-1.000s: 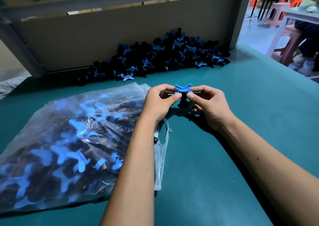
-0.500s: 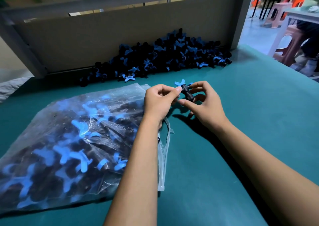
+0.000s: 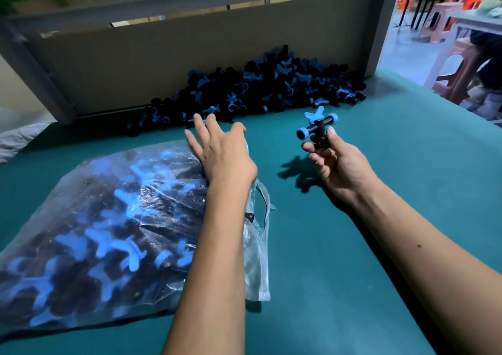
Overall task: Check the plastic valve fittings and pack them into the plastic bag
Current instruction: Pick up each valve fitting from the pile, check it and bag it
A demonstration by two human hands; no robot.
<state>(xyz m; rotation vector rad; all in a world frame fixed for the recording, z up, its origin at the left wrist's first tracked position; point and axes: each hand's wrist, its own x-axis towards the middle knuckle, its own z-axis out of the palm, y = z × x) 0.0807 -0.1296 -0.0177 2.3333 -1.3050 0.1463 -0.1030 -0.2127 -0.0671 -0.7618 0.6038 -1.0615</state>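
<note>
My right hand (image 3: 335, 162) pinches one black valve fitting (image 3: 317, 128) with blue end caps and a blue winged handle, held upright above the green table. My left hand (image 3: 221, 151) is stretched out with fingers straight, over the far edge of the clear plastic bag (image 3: 114, 219) and pointing toward the pile. The bag lies flat at the left, full of several black and blue fittings, its mouth toward the middle. A big pile of loose fittings (image 3: 260, 88) lies against the back board.
A grey board and metal frame (image 3: 163, 53) close off the far side of the green table (image 3: 353, 246). Pink plastic stools (image 3: 459, 67) and a seated person's legs are beyond the table's right edge. A white cloth lies at the far left.
My left hand let go of the fitting and reached forward toward the pile. My right hand moved right, keeping the fitting, which now stands upright.
</note>
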